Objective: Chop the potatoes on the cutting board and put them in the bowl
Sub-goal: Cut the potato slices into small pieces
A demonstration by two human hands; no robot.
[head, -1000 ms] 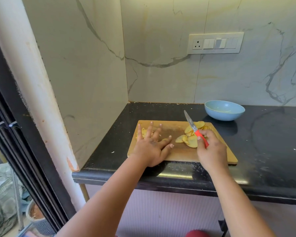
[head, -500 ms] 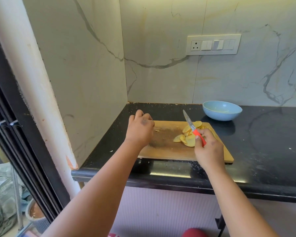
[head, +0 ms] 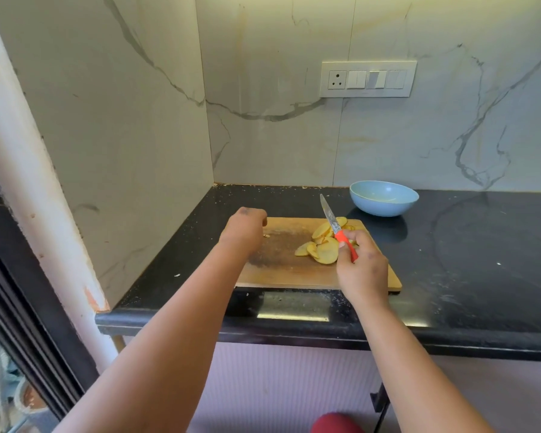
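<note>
A wooden cutting board (head: 281,264) lies on the black counter. A pile of yellow potato slices (head: 324,251) sits on its right half. My right hand (head: 361,270) grips the red handle of a small knife (head: 331,218), blade pointing up and away over the slices. My left hand (head: 244,231) hovers over the board's far left corner with fingers curled downward, apparently around potato pieces gathered there; the hand hides them. A tiny potato scrap (head: 266,235) lies beside it. The light blue bowl (head: 383,200) stands behind the board's right end and looks empty.
The black counter (head: 481,260) runs off to the right. Marble walls close in the corner at the left and back, with a switch panel (head: 367,79) on the back wall. The counter's front edge is just below the board.
My left hand went from lying flat over potato pieces at the board's left end to curled fingers, then lifted toward the far left corner. The right hand and knife barely moved.
</note>
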